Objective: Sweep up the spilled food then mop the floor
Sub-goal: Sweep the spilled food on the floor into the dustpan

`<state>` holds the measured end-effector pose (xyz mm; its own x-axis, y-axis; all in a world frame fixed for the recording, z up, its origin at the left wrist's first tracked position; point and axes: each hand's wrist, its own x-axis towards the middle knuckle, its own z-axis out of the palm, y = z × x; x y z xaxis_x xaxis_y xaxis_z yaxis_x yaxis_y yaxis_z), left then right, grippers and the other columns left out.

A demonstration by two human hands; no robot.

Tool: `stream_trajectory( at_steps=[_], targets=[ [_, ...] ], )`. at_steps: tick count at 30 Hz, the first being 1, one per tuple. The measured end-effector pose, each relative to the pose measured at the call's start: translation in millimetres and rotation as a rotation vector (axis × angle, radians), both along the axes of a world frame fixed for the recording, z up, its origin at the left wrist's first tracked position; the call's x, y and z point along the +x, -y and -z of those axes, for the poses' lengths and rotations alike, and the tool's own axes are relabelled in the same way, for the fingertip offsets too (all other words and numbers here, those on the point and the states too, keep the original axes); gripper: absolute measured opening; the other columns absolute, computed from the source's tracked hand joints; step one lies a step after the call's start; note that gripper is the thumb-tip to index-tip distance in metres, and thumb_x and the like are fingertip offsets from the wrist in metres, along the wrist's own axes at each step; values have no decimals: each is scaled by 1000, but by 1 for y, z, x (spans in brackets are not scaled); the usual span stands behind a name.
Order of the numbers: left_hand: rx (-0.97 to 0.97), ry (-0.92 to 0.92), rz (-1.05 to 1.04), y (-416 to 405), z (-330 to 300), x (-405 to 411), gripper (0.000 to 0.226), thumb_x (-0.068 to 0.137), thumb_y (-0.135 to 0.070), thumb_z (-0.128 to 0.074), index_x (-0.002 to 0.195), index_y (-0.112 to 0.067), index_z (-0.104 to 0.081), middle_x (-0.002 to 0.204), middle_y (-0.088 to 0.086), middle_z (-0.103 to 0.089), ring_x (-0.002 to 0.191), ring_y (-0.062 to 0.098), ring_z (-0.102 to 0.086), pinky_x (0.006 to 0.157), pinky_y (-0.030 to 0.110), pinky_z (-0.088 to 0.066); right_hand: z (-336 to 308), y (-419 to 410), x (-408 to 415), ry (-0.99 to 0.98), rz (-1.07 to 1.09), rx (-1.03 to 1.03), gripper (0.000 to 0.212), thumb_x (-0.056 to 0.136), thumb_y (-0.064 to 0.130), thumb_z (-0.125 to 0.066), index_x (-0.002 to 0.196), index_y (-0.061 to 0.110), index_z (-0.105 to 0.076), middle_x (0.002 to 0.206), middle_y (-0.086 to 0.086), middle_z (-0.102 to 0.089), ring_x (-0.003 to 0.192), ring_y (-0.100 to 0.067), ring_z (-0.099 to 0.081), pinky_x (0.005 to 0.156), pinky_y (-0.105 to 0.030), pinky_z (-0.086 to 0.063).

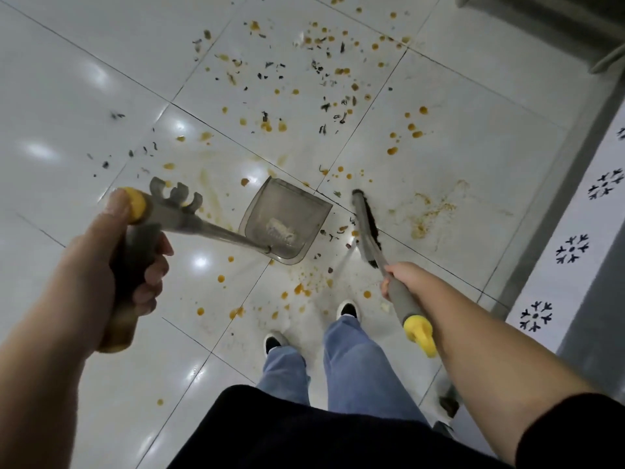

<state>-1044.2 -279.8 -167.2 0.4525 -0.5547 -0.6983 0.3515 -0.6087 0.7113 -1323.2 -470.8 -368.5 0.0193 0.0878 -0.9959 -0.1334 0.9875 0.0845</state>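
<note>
Overhead glare on floor [101, 79], wide-angle distortion

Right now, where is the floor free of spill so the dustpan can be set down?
Bare white tiles far left, beyond the left hand. Crowded: orange drops and dark scraps ahead, and around the translucent grey dustpan and dark-bristled broom.

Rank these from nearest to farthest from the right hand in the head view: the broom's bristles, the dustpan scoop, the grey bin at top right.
1. Broom's bristles, just ahead of the right hand.
2. Dustpan scoop, to its left, mid-floor.
3. Grey bin, far off at the top right corner.
</note>
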Motion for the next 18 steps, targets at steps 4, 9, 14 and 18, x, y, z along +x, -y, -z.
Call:
stream_trajectory(
  at_steps=[4, 9, 14, 18],
  targets=[
    [18, 139, -2, 1, -3, -6, 69, 45, -88, -56, 57, -20, -64, 44, -1, -46, 30, 12, -35, 30, 19, -31, -5, -4, 35, 64, -91, 30, 33, 100, 22, -37, 70, 8, -35, 48, -3, -36, 16, -11, -30, 26, -8, -28],
    [8, 199, -55, -17, -12, -1, 64, 48, -86, -57, 54, -23, -64, 44, -2, -46, 32, 11, -35, 30, 19, -31, -23, -8, 49, 67, -215, 12, 33, 100, 24, -39, 71, 7, -38, 31, -7, -35, 15, -10, -29, 26, -6, -27],
    [31, 267, -122, -44, -13, 5, 64, 45, -89, -56, 53, -27, -64, 42, -4, -46, 32, 10, -37, 31, 19, -31, -34, -29, 25, -49, -279, -69, 36, 101, 23, -37, 73, 0, -38, 62, -9, -37, 15, -9, -29, 27, -7, -30],
    [57, 261, -245, -73, -12, 14, 72, 43, -90, -55, 59, -20, -62, 41, -6, -45, 31, 9, -36, 29, 21, -30, -30, -46, 36, -75, -223, -119, 36, 102, 19, -32, 69, 4, -34, 62, -5, -27, 14, -8, -26, 28, -5, -28]
  ],
)
